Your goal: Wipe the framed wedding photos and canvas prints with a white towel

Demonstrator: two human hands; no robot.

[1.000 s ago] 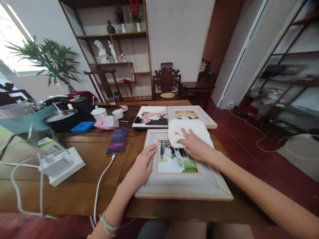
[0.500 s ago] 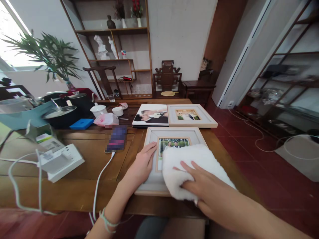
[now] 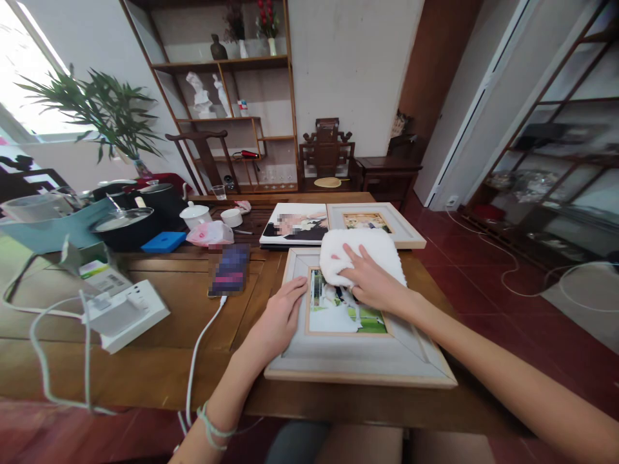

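A picture frame [image 3: 360, 361] with a pale wide border lies flat near the table's front edge, a photo [image 3: 333, 316] with green grass showing inside it. My left hand [image 3: 280, 316] rests flat along the frame's left side, fingers stretched over the border. My right hand [image 3: 370, 277] presses a folded white fluffy cloth [image 3: 382, 241] onto the upper part of the frame, its fingers spread on top. The cloth hides the top of the photo and some of the far border.
Behind lie another framed photo [image 3: 409, 232] and a photo panel [image 3: 293, 229]. To the left are a phone [image 3: 229, 270] on a white cable [image 3: 193, 361], a white power strip [image 3: 135, 316], a blue box [image 3: 164, 241], a pink-and-white packet [image 3: 210, 233], and a lidded pan [image 3: 123, 225].
My right hand has slid the cloth away from me, from the frame's lower right to its far edge, uncovering the lower photo and border. My left hand keeps its place.
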